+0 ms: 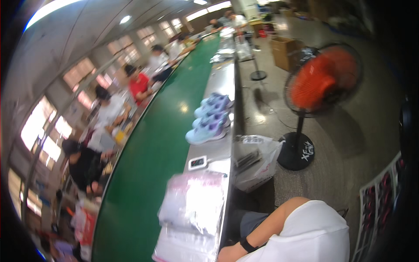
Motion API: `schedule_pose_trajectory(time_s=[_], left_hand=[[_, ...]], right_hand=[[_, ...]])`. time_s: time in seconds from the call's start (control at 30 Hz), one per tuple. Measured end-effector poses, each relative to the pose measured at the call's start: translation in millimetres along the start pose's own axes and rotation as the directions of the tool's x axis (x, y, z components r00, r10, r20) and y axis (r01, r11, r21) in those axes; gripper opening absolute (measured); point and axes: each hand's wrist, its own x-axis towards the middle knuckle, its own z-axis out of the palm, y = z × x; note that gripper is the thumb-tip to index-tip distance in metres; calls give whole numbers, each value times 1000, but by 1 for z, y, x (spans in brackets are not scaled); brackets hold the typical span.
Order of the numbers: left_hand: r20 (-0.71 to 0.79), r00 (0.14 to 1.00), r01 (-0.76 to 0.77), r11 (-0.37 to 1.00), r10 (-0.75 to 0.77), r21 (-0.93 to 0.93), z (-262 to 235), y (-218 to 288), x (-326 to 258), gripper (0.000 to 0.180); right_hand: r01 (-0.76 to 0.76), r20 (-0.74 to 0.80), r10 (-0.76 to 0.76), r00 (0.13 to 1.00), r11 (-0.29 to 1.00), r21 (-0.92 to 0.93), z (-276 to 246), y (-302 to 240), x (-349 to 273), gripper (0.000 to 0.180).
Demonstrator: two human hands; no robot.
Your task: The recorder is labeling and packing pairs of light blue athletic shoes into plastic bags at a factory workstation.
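At the lower edge my right hand (228, 254) shows only in part, past a black wristband (248, 244); its fingers are out of sight, so what it holds, if anything, does not show. My left hand is not in view. Nearest to the right hand lies a stack of clear plastic bags (190, 205) on the metal ledge (218, 163) beside a green conveyor belt (139, 166). Beyond the bags sits a small white device with a dark display (197, 163). Farther along, several light blue and purple sneakers (208, 129) stand close together on the ledge.
An orange-centred pedestal fan (321, 81) stands right of the belt. Below the ledge hangs a white plastic bag (257, 168). A cardboard box (283, 52) rests farther back, and a rack with dark and pink items (384, 192) is at far right. Several people work along the belt's left side.
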Motion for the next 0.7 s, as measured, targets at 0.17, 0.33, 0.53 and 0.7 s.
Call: schedule_pose_trajectory(time_s=[0.17, 0.33, 0.53, 0.7], left_hand=[[-6, 993, 117, 993, -117, -4, 10, 24, -7, 30], [-125, 989, -75, 997, 75, 5, 2, 27, -14, 24], [-221, 975, -16, 999, 25, 46, 2, -1, -25, 36], [-168, 975, -123, 985, 143, 122, 14, 6, -10, 42]], right_hand=[[-27, 131, 36, 991, 997, -72, -8, 4, 12, 16], [-187, -36, 194, 980, 971, 151, -38, -12, 43, 9], [-220, -151, 251, 956, 956, 195, -22, -7, 101, 12], [-197, -357, 184, 916, 980, 1, -16, 1, 106, 24]])
